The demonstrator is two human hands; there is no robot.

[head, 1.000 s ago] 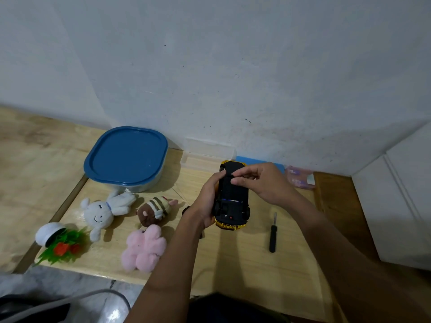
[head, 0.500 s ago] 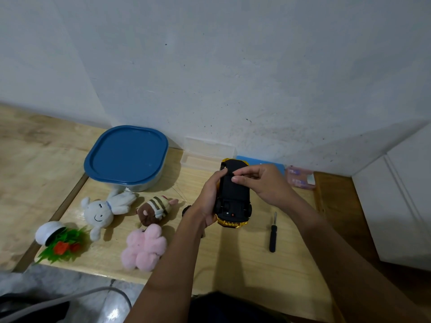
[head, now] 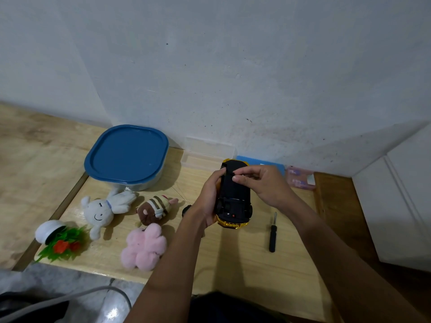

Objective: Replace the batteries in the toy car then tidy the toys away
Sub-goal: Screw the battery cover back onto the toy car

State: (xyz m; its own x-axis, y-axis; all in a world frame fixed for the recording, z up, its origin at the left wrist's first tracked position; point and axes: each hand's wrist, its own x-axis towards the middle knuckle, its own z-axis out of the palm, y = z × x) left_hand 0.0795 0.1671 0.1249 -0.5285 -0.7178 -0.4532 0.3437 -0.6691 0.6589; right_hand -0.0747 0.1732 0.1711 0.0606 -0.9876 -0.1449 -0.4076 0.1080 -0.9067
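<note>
The toy car, held underside-up over the far right part of the table, is gripped by the left hand and pinched at its far end by the right hand, so a loosened part could be dropped if it is tilted

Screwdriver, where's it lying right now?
In the head view, the screwdriver lies loose on the wooden board, to the right of the toy car and near the board's right edge.

Wall, cabinet, perhaps a cable.
</note>
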